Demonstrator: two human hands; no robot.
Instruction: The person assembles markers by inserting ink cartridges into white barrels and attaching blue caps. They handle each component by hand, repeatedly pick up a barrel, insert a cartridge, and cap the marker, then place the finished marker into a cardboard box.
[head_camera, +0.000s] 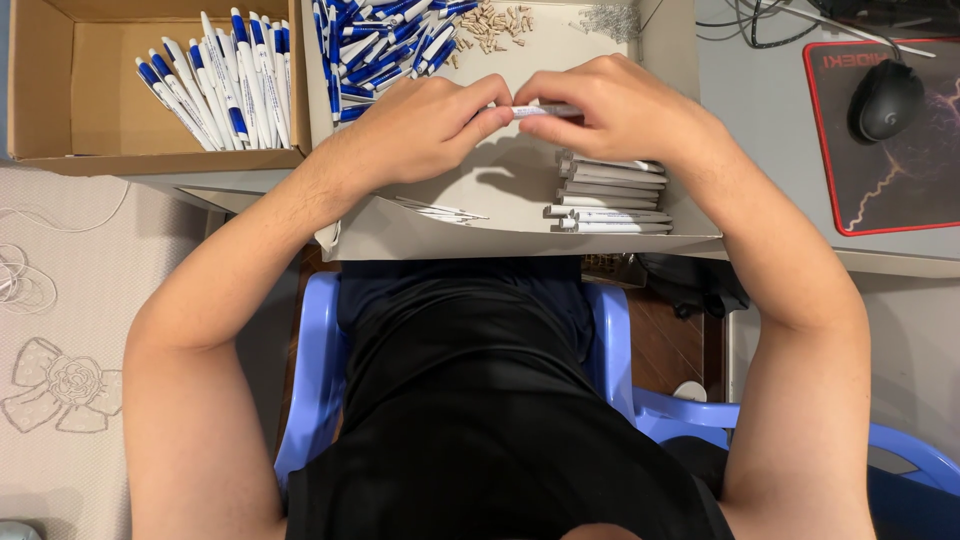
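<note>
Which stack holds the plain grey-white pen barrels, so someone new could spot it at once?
Start at the shallow white tray in front of the person, right of the brown cardboard box. Look along the tray's near edge, just under the right hand: the stack of barrels lies there, flat and parallel. Unlike the blue-and-white pens heaped at the tray's far end, they carry no blue.

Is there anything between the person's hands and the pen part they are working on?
No. Both the left hand and the right hand already grip the pen barrel directly; nothing visible lies between them.
</note>
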